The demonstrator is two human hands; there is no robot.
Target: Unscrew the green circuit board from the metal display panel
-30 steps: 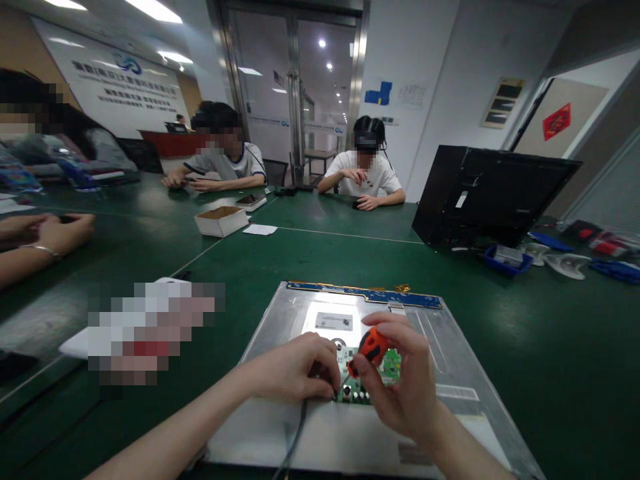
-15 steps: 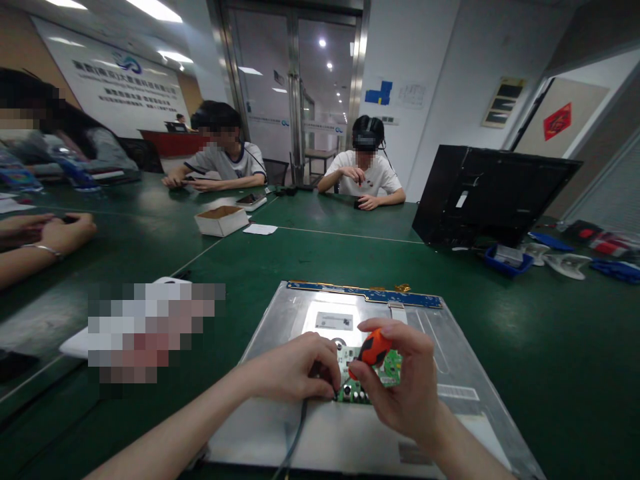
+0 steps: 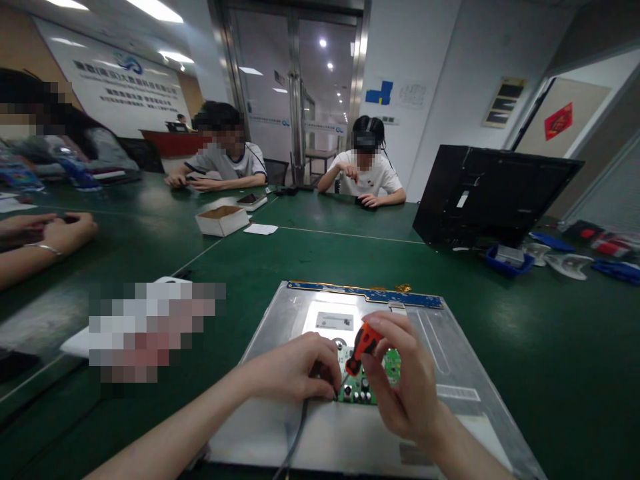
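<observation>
1. One orange-and-black screwdriver (image 3: 363, 348) slants towards the near-left corner of the green circuit board (image 3: 394, 365), on the metal-backed panel (image 3: 425, 340) atop the worktop (image 3: 575, 373).
2. My right hand (image 3: 407, 380) pinches its handle; my left hand (image 3: 305, 368) curls beside the tip, its grip hidden from me.
3. I judge this as fine screwdriver work, next needing a steady tip.

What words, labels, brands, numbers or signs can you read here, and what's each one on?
"福", apparently: red diamond sign on the beige door.
Too blurred to quote: Chinese lines on the wall sign.
Too small: lettering on the glass doors.
Too small: grey label and white strip on the metal panel.
</observation>
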